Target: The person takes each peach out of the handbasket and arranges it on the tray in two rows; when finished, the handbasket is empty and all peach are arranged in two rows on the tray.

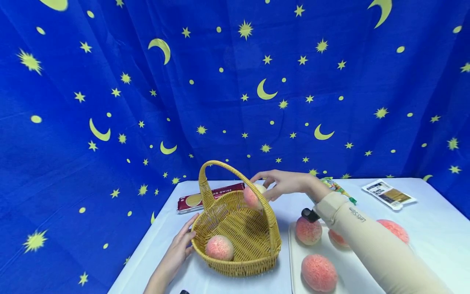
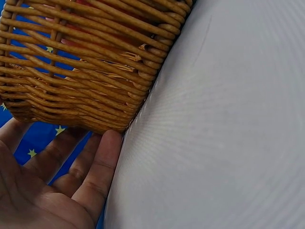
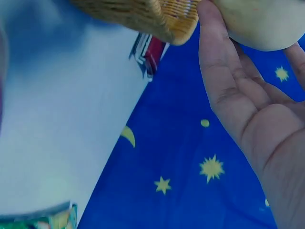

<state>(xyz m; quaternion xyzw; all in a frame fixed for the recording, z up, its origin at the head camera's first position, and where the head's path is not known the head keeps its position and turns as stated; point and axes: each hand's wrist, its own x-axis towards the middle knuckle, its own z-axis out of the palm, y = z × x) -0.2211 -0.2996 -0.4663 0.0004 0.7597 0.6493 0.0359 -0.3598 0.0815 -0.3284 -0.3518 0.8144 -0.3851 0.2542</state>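
Observation:
A wicker basket (image 1: 253,241) with a tall arched handle stands on the white table. One pink and cream peach (image 1: 219,248) lies inside it, toward the front left. My left hand (image 1: 176,251) is at the basket's left side; in the left wrist view its fairly straight fingers (image 2: 102,157) touch the woven wall. My right hand (image 1: 284,183) holds another peach (image 1: 251,199) between fingers and thumb, over the basket's far right rim and partly behind the handle. In the right wrist view, the pale underside of this peach (image 3: 267,24) shows above the palm.
To the right is a white tray (image 1: 292,265) with several peaches (image 1: 318,272), partly hidden by my right sleeve. A dark red packet (image 1: 189,203) lies behind the basket. Farther right are a green packet (image 1: 338,188) and a white and brown pouch (image 1: 389,194). A blue star-patterned curtain hangs behind.

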